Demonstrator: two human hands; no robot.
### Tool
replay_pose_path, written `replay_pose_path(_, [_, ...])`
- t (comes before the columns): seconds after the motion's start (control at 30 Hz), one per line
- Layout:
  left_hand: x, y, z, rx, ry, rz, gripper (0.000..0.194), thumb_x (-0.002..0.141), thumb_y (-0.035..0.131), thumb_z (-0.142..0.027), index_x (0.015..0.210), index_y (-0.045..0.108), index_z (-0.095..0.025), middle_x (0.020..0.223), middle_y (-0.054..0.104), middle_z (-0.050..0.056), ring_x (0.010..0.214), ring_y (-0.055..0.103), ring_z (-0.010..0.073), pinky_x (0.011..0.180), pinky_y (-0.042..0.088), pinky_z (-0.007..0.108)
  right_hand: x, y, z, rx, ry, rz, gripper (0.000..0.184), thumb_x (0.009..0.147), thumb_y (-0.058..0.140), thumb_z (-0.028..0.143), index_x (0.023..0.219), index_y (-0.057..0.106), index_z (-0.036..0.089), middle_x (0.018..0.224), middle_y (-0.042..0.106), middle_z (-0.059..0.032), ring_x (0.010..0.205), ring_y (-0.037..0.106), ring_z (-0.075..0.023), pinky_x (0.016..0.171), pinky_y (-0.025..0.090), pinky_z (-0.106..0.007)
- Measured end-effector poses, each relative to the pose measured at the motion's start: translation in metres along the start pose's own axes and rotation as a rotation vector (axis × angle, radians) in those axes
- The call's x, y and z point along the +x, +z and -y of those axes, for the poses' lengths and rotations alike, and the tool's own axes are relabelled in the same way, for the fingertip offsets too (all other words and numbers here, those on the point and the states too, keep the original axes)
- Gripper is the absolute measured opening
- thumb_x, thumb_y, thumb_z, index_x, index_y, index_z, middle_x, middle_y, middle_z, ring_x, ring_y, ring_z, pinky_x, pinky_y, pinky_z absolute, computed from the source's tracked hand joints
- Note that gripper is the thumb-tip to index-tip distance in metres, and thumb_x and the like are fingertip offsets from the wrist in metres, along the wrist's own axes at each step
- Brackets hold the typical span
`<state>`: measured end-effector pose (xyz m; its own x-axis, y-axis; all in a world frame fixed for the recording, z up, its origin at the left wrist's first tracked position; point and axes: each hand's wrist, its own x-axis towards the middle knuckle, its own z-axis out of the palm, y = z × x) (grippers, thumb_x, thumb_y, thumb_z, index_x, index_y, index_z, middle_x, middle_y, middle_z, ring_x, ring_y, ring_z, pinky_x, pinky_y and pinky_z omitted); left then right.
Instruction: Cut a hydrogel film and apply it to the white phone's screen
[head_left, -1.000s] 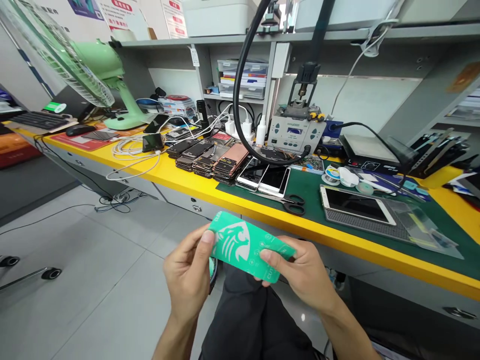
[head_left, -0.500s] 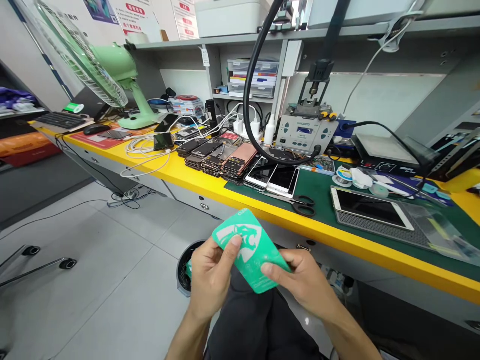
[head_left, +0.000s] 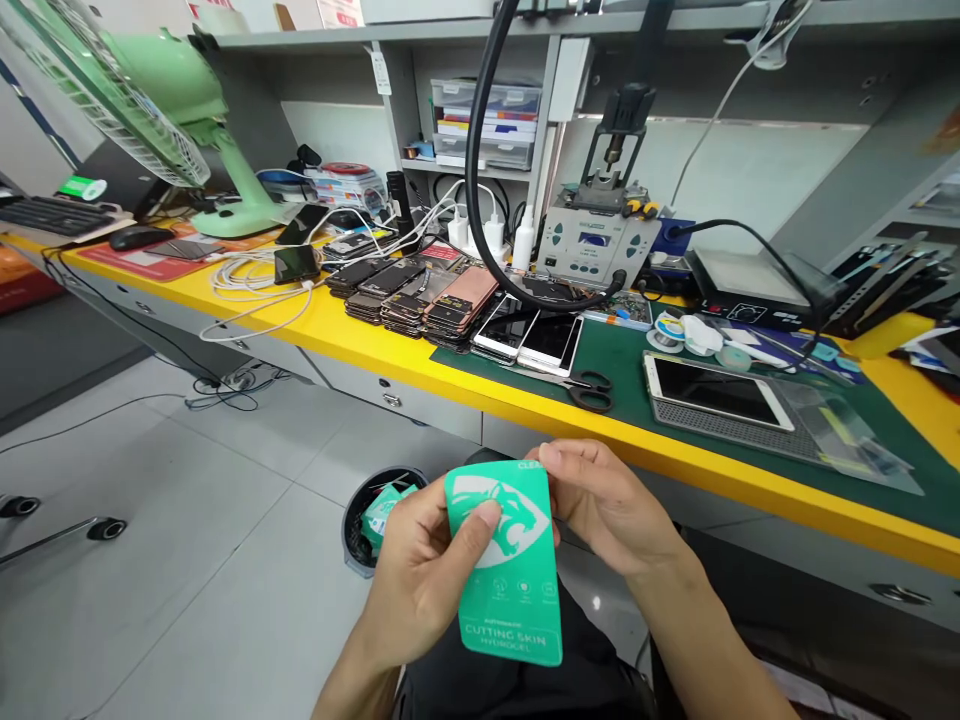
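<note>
A green hydrogel film packet printed "CUTTING SKIN HYDROGEL" stands upright in front of me, above my lap. My left hand grips its left side, with the thumb across the white cat-head logo. My right hand pinches the packet's top right corner between thumb and fingers. Part of the packet's back and the fingers behind it are hidden. Both hands are well below the workbench edge and touch nothing else.
A small black bin with green wrappers stands on the tiled floor at lower left. The yellow-edged workbench holds several phones, scissors, a green mat, a soldering station, cables and a green fan.
The packet has turned from tilted to upright, showing its printed lower end. My right hand has moved up to its top corner. The view has shifted, bringing the bin's wrappers into sight.
</note>
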<state>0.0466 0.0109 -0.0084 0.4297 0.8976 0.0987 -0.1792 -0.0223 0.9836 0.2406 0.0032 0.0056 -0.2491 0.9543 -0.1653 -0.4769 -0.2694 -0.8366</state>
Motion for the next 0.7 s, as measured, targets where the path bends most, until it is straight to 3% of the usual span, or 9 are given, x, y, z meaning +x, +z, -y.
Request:
replay_pose_path(0.13, [-0.002, 0.0, 0.001, 0.093, 0.058, 0.001, 0.02, 0.1, 0.063, -0.032, 0.101, 0.077, -0.019, 0.076, 0.078, 0.005, 0.061, 0.072, 0.0178, 0.052, 0.06, 0.026, 0.0, -0.003, -0.001, 0.029, 0.025, 0.006, 0.037, 0.089, 0.079, 0.046, 0.072, 0.076, 0.013, 0.059, 0.064, -0.0003, 0.048, 0.058, -0.0095, 0.046, 0.05, -0.018])
replay_pose_path(0.2, [0.0, -0.001, 0.001, 0.245, 0.16, -0.021, 0.014, 0.1, 0.063, -0.023, 0.097, 0.076, -0.02, 0.075, 0.075, 0.002, 0.059, 0.069, 0.0138, 0.053, 0.057, 0.023, -0.001, -0.005, 0.002, 0.003, 0.007, 0.002, 0.035, 0.089, 0.078, 0.045, 0.072, 0.077, 0.013, 0.061, 0.065, -0.0005, 0.051, 0.057, -0.0093, 0.049, 0.05, -0.019])
replay_pose_path(0.27, [0.004, -0.004, 0.0, 0.444, 0.381, -0.035, 0.015, 0.096, 0.064, -0.012, 0.102, 0.075, -0.02, 0.079, 0.075, 0.001, 0.063, 0.068, 0.0122, 0.057, 0.057, 0.021, -0.003, -0.007, 0.005, -0.064, -0.064, -0.003, 0.031, 0.088, 0.08, 0.043, 0.075, 0.08, 0.014, 0.071, 0.07, -0.0032, 0.058, 0.06, -0.0107, 0.055, 0.052, -0.021])
replay_pose_path(0.37, [0.012, -0.012, -0.003, 0.694, 0.751, -0.003, 0.038, 0.089, 0.062, 0.004, 0.119, 0.071, -0.018, 0.098, 0.08, 0.007, 0.087, 0.074, 0.0176, 0.077, 0.062, 0.028, -0.007, -0.009, 0.007, -0.234, -0.259, -0.034, 0.017, 0.086, 0.082, 0.036, 0.082, 0.085, 0.019, 0.092, 0.079, -0.0079, 0.081, 0.07, -0.0185, 0.075, 0.059, -0.03])
replay_pose_path(0.43, [0.017, -0.018, -0.003, 0.835, 0.903, 0.002, 0.048, 0.086, 0.058, 0.01, 0.125, 0.07, -0.015, 0.109, 0.08, 0.011, 0.103, 0.074, 0.0222, 0.089, 0.062, 0.035, -0.01, -0.01, 0.004, -0.334, -0.391, -0.079, 0.009, 0.086, 0.083, 0.03, 0.089, 0.086, 0.023, 0.104, 0.08, -0.0083, 0.1, 0.072, -0.0232, 0.091, 0.059, -0.036])
replay_pose_path(0.5, [0.02, -0.021, -0.001, 0.967, 0.988, -0.038, 0.051, 0.082, 0.056, 0.012, 0.126, 0.07, -0.011, 0.115, 0.08, 0.014, 0.111, 0.073, 0.026, 0.095, 0.061, 0.04, -0.013, -0.01, 0.0, -0.362, -0.456, -0.158, 0.014, 0.087, 0.083, 0.028, 0.1, 0.085, 0.025, 0.113, 0.08, -0.0078, 0.109, 0.072, -0.0234, 0.097, 0.058, -0.037])
replay_pose_path(0.6, [0.02, -0.023, 0.003, 1.099, 1.041, -0.107, 0.053, 0.079, 0.056, 0.013, 0.125, 0.071, -0.01, 0.12, 0.079, 0.016, 0.118, 0.072, 0.0307, 0.097, 0.061, 0.045, -0.015, -0.006, -0.006, -0.246, -0.344, -0.193, 0.017, 0.089, 0.082, 0.033, 0.102, 0.083, 0.021, 0.096, 0.082, -0.0078, 0.086, 0.077, -0.0202, 0.081, 0.063, -0.033])
replay_pose_path(0.7, [0.019, -0.02, 0.007, 1.115, 1.062, -0.122, 0.052, 0.079, 0.057, 0.011, 0.124, 0.071, -0.01, 0.121, 0.078, 0.016, 0.12, 0.071, 0.0323, 0.097, 0.062, 0.047, -0.016, 0.0, -0.011, -0.053, -0.23, -0.09, 0.026, 0.092, 0.079, 0.04, 0.084, 0.08, 0.016, 0.075, 0.08, -0.0068, 0.065, 0.076, -0.0187, 0.067, 0.064, -0.032])
